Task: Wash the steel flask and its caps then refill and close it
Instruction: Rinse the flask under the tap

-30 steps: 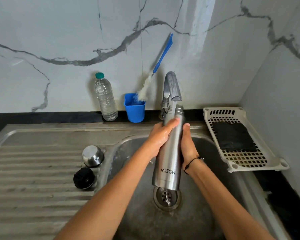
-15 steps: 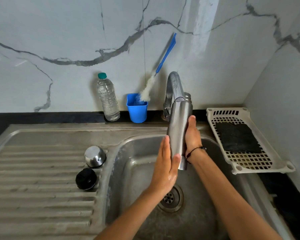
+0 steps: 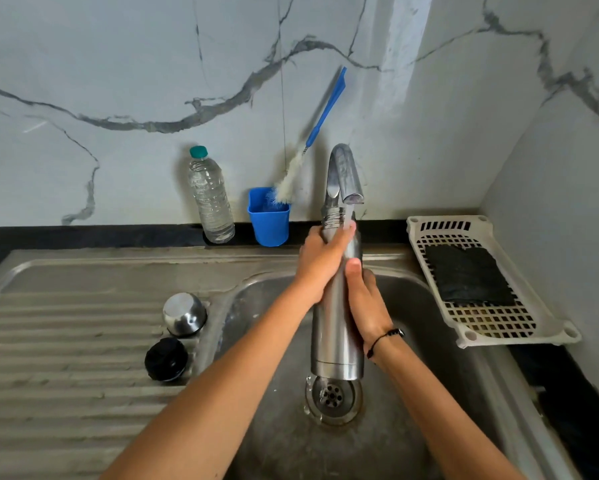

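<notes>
Left hand [image 3: 320, 263] climbed to flask [image 3: 336, 327] neck beneath tap [image 3: 343, 174].

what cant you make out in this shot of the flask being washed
Head view, the only one:
- Inside of the steel flask: its mouth faces away, under the tap.
- Left hand fingers: wrapped behind the flask.
- Black cap and steel cap: undersides face down.
- Black pad in the white tray: too dark to identify.

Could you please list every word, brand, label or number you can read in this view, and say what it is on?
None can be read.
Steel flask: no brand shows on the side facing the camera, and both hands cover part of it.
Plastic bottle: no label visible.
Blue cup: plain.
</notes>
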A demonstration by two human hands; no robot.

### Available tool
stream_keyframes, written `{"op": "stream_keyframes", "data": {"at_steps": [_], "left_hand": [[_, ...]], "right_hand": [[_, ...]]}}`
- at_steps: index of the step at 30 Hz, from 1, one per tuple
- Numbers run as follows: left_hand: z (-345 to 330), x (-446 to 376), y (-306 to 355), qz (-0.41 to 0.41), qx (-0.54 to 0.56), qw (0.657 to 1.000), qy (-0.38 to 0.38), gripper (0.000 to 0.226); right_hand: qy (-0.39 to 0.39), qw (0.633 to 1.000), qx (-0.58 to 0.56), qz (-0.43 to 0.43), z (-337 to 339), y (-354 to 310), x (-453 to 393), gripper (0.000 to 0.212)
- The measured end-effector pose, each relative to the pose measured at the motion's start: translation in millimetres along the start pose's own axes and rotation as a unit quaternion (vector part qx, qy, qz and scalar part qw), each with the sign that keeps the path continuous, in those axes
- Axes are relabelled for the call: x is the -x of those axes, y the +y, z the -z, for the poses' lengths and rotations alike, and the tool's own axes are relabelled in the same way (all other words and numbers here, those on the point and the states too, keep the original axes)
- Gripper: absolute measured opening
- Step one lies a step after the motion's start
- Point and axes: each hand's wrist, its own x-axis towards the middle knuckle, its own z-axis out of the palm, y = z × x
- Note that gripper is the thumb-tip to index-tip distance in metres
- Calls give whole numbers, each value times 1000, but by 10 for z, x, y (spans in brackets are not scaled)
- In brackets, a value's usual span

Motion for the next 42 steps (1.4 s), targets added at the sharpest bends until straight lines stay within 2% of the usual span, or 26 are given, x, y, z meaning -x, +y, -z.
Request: {"op": "stream_keyframes", "data": {"at_steps": [2, 6, 8, 9, 11, 15, 17, 19, 22, 27, 32, 35, 37, 40, 42], "left_hand": [[-54, 30, -47, -68, -87, 994, 22, 62], [-35, 277, -274, -187, -218, 958, -7, 61], [2, 539, -552, -237, -252, 938, -32, 62], [21, 648, -670, -244, -242, 938, -48, 61], [35, 652, -789, -223, -189, 954, -62, 62], [3, 414, -465, -141, -27, 987, -71, 74], [7, 282, -223, -96, 44, 992, -69, 62], [34, 141, 0, -44, 47, 996, -68, 40], [27, 12, 74, 4, 15, 997, -76, 37], [-40, 68, -153, -95, -62, 993, 39, 53], [-34, 375, -455, -215, -210, 954, -8, 64], [-1, 538, -724, -221, -166, 959, -61, 73], [8, 513, -617, -167, -59, 982, -73, 80], [80, 348, -264, -37, 110, 991, -64, 65], [126, 238, -116, 23, 116, 990, -83, 56]], "right_hand": [[22, 999, -29, 17, -23, -21, -6, 44], [13, 995, -92, 23, 15, -167, -152, 55], [20, 994, -109, 0, 71, -255, -258, 58], [29, 993, -112, -11, 87, -283, -296, 58], [35, 995, -98, -5, 84, -307, -320, 56], [19, 997, -74, 28, 75, -304, -184, 50], [-3, 997, -76, 25, 97, -212, -65, 52], [-33, 994, -103, -7, 100, -74, 45, 60], [-40, 990, -130, -37, 78, 25, 105, 66], [21, 998, -58, -6, -16, -48, 22, 63], [22, 994, -102, -10, 42, -257, -169, 63], [31, 995, -100, -4, 91, -300, -307, 62], [17, 997, -79, 7, 86, -233, -296, 62], [-44, 995, -93, -18, 57, -136, -169, 67], [-61, 991, -119, -31, 73, -84, -119, 69]]}}
